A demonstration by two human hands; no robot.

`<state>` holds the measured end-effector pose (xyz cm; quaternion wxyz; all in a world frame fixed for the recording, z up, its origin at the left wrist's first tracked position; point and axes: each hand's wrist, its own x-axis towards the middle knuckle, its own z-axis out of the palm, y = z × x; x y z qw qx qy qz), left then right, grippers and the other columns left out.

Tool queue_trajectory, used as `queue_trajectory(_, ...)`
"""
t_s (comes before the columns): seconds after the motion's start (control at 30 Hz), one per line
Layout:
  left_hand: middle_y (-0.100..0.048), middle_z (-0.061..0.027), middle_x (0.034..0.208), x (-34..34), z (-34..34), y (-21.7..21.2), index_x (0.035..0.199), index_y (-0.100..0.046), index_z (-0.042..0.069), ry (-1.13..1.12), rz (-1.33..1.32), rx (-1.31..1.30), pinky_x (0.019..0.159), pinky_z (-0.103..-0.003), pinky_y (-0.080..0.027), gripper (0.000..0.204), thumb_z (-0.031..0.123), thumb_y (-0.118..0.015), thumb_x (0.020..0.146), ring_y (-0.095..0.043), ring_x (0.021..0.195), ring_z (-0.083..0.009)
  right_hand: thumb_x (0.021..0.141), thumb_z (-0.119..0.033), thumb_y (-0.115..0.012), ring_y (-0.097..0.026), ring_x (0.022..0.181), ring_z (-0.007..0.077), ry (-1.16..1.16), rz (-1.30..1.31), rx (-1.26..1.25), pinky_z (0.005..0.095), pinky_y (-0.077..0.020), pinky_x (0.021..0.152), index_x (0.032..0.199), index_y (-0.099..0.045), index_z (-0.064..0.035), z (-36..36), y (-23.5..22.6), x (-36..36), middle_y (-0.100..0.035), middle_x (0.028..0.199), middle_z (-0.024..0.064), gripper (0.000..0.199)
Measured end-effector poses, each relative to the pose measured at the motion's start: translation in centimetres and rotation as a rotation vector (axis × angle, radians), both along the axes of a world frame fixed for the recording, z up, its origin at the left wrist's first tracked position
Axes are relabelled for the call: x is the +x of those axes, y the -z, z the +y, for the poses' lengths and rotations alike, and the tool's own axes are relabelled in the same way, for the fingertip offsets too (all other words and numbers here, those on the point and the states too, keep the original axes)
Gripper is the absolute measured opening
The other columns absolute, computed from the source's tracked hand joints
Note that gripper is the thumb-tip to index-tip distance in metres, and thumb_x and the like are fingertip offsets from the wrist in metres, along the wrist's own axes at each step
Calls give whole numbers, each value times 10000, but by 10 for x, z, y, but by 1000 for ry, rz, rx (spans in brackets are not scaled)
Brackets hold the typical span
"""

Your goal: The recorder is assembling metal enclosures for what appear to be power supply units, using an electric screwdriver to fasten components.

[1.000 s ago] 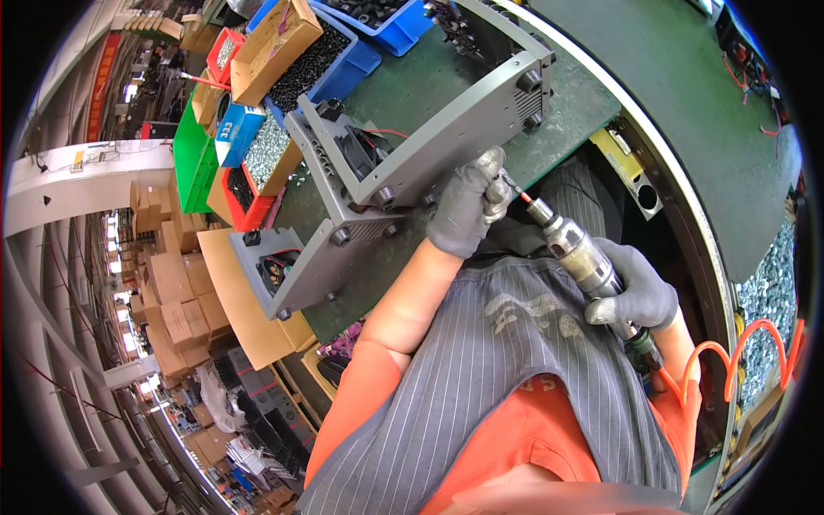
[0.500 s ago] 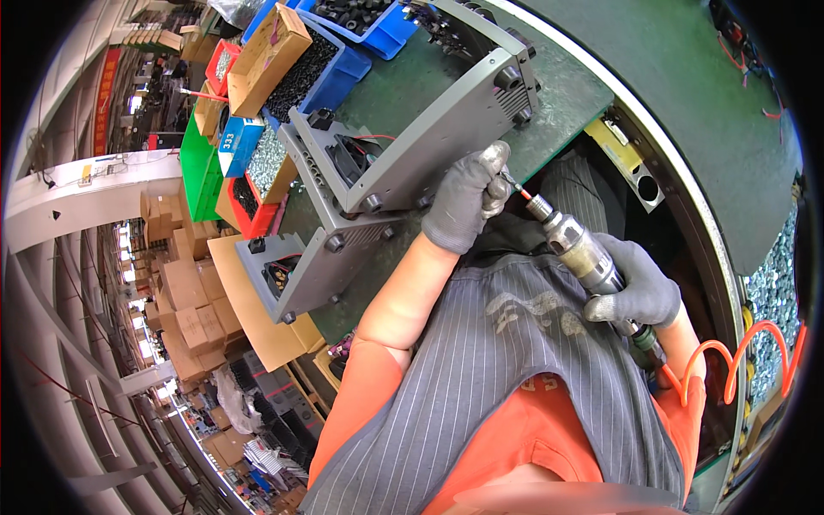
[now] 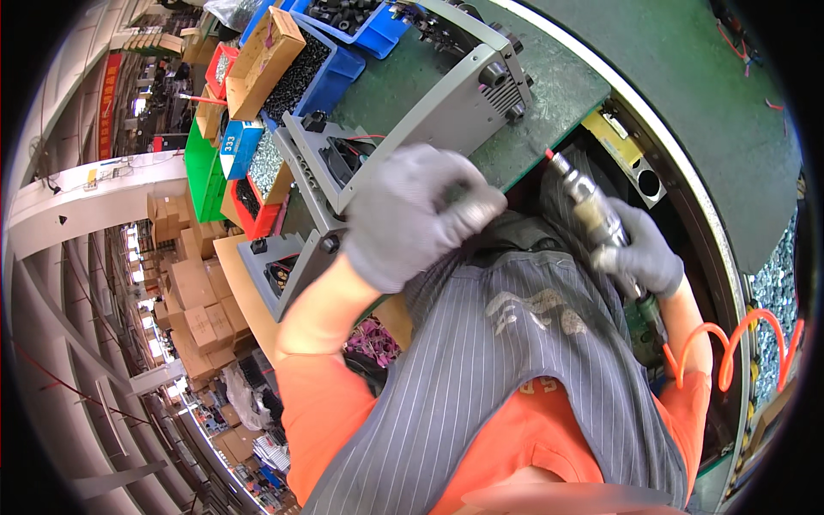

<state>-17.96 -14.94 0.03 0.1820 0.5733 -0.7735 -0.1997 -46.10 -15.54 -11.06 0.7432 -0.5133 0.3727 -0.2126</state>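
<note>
While the view looks steeply down over the person's striped apron (image 3: pixel 506 360) and orange sleeves, both gloved hands appear at the near edge of a green work mat (image 3: pixel 549 94). Left hand (image 3: pixel 412 215), in a grey knit glove, is curled loosely with its fingertips (image 3: pixel 476 206) gathered together; motion blur hides whether anything small is pinched there, so its hold cannot be told. This hand hovers just in front of the grey metal chassis (image 3: pixel 429 112), which lies tilted on the mat with black knobs at its far end and a fan opening with red wire at its near end. A second grey chassis (image 3: pixel 283 266) sits just beside it, lower left. Right hand (image 3: pixel 644 253), also gloved, is wrapped closed around the body of a pneumatic screwdriver (image 3: pixel 592 210), whose tip points up toward the mat edge, apart from the chassis. An orange coiled air hose (image 3: pixel 730 343) trails from the tool's lower end. Behind the chassis stand blue bins (image 3: pixel 343 60), a green bin (image 3: pixel 202 172), a red bin (image 3: pixel 253 202) and a cardboard box (image 3: pixel 262 64) holding small dark parts.
</note>
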Motion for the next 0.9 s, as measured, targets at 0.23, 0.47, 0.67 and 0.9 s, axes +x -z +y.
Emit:
queue_trajectory(0.23,-632,-153,847,21,-63,-18,1022,-631,68,0,-449,-219,723,-392,-480,481,453,-668,736,-610,840,-328,669,-299,-754,-481,762,98,57,16,-84,257,-421,709,1146,-525,11,-25,25,9,-530,860,10,614)
queue_trajectory(0.47,-648,-199,814,32,-77,-10,897,-652,-3,49,-231,428,704,-369,-495,336,277,-632,713,-627,771,-342,673,-311,-751,-482,767,107,41,10,-51,269,-418,711,1117,-538,7,-31,22,10,-531,853,14,587)
queue_trajectory(0.67,-643,-206,791,38,-82,-7,885,-649,-10,123,-171,474,688,-356,-495,309,235,-621,699,-627,742,-331,668,-294,-729,-539,778,181,1,327,-368,324,-431,736,1074,-545,12,-39,16,13,-576,836,87,540)
queue_trajectory(0.9,-650,-194,826,39,-79,-5,876,-641,-12,35,-148,511,702,-352,-495,342,293,-641,721,-623,759,-321,651,-304,-734,-582,809,218,-33,487,-484,340,-444,752,1058,-557,0,-41,-1,12,-600,842,115,538)
